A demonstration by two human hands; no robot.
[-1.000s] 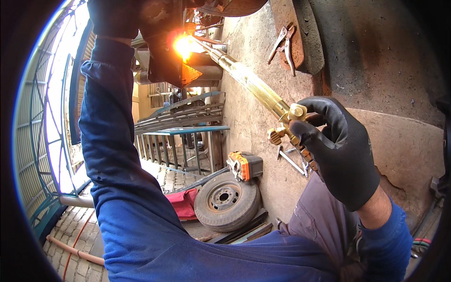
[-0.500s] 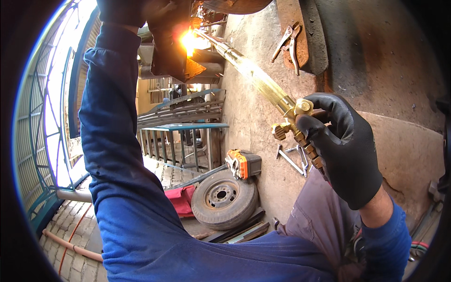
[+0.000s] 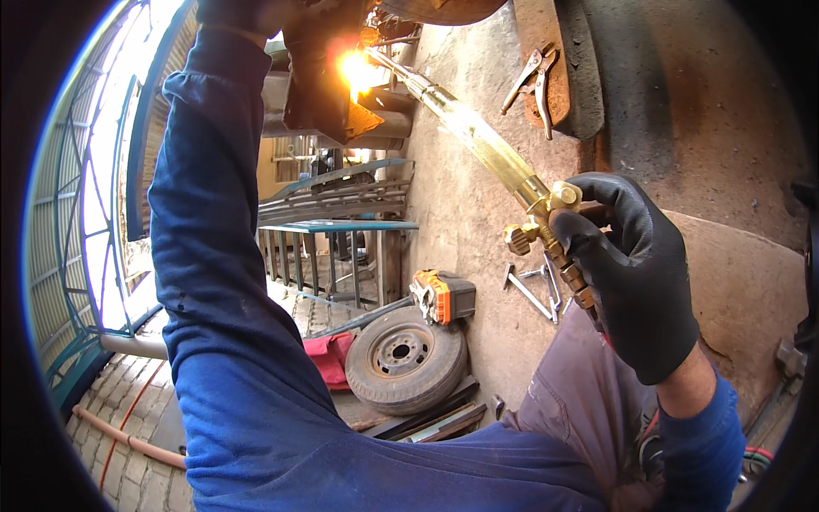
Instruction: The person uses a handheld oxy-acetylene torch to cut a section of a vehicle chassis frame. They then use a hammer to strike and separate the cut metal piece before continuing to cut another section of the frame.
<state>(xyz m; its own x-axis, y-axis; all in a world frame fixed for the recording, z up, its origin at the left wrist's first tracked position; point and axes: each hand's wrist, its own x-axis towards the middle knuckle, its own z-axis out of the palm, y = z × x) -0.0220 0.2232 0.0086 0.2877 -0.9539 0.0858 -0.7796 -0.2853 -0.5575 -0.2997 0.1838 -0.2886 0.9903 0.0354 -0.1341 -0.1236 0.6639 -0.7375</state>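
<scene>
My right hand (image 3: pixel 636 273), in a black glove, is closed round the valve end of a brass gas torch (image 3: pixel 490 149). The torch slants up and left, and its tip meets a bright flame (image 3: pixel 357 70) at a dark, rusty metal part (image 3: pixel 317 81). Glare hides the exact spot being heated. My left arm reaches up to that same part. Dark and cut by the upper edge, my left hand (image 3: pixel 239 15) is beside the part, its fingers not to be made out.
Locking pliers (image 3: pixel 536 81) lie on a rusty metal strip (image 3: pixel 559 102) at the upper right. Below are a wheel with a tyre (image 3: pixel 405 363), an orange-and-black power tool (image 3: pixel 444 297), small metal tools (image 3: pixel 533 290) and a blue-topped metal frame (image 3: pixel 341 226). A hose (image 3: pixel 128 439) runs at lower left.
The whole view has shifted slightly. The torch still points at the metal part with the flame at its tip, and my right hand keeps its grip.
</scene>
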